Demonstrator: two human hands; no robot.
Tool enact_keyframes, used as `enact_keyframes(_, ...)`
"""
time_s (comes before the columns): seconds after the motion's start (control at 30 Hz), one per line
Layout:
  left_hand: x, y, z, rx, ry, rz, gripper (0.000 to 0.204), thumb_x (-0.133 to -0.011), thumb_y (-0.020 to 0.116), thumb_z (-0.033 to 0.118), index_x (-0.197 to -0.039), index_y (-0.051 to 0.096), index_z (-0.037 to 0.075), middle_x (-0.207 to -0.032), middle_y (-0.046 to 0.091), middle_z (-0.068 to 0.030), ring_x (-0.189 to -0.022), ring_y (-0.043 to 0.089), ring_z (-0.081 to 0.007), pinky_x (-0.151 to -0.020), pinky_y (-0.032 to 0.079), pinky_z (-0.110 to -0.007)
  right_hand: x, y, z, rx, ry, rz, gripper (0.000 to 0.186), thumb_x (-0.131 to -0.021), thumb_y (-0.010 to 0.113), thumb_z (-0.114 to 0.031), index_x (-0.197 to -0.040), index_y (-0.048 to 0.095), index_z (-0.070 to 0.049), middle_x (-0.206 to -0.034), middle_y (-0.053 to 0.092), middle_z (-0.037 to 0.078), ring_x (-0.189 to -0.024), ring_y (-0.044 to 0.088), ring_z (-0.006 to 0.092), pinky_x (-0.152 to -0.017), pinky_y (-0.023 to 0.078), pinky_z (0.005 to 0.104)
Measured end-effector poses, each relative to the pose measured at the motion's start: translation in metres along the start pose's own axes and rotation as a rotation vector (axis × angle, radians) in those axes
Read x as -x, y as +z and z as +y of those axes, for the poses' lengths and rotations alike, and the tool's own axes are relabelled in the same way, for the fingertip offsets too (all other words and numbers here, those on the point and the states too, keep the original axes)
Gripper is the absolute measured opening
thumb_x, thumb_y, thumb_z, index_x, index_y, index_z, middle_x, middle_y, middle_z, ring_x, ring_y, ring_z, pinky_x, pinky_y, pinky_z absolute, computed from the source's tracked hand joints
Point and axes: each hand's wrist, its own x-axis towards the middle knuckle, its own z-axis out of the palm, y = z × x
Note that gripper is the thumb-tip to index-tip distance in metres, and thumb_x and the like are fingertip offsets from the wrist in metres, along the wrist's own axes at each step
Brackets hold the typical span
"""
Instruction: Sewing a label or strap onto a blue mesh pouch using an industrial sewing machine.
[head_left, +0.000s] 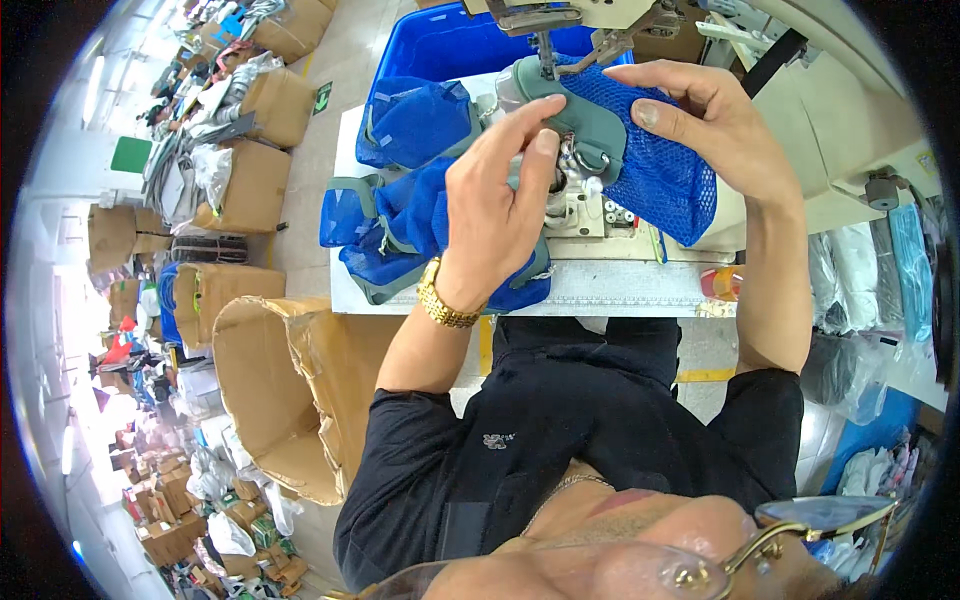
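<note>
A person in a black short-sleeved top sits at a cream sewing machine [840, 140] with both hands up at its needle bar [546, 55]. Directly under the machine's needle bar lies a grey-green fabric panel [600, 128], touching a piece of blue mesh fabric [672, 190] that drapes down just right of the needle. The left hand [505, 180], with a gold watch [447, 293] at its wrist, has thumb and index finger spread, the index fingertip resting on the panel. The right hand [715, 125] arches over the mesh, thumb and index finger apart; whether its other fingers grip the cloth cannot be told. Left of the machine's needle, blue mesh pieces with grey-green trim [410, 205] lie heaped on the white tabletop [610, 288]. Behind that heap, left of the machine's head, stands a blue plastic bin [430, 45]. Further left of the machine and nearer the person is an open cardboard box [265, 400].
</note>
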Motion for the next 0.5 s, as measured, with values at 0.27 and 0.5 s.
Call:
enact_keyframes(0.27, -0.004, -0.003, -0.011, 0.34, -0.199, -0.017, 0.025, -0.088, 0.071, 0.015, -0.107, 0.065, 0.0, -0.074, 0.058, -0.0019, -0.067, 0.052, -0.0065, -0.061, 0.044, -0.022, 0.017, 0.034, 0.008, -0.144, -0.064, 0.187, 0.036, -0.093, 0.066, -0.01, -0.127, 0.062, -0.002, -0.104, 0.069, 0.004, -0.09, 0.061, 0.0074, -0.08, 0.05, 0.0235)
enact_keyframes(0.5, -0.024, -0.025, -0.023, 0.063, -0.023, -0.124, 0.027, -0.079, 0.079, 0.019, -0.099, 0.068, 0.005, -0.071, 0.056, 0.0004, -0.063, 0.052, -0.0067, -0.056, 0.041, -0.021, 0.026, 0.08, 0.017, -0.311, -0.065, 0.347, 0.041, -0.092, 0.066, -0.007, -0.131, 0.056, -0.001, -0.087, 0.061, -0.005, -0.075, 0.049, 0.0006, -0.065, 0.038, 0.0164)
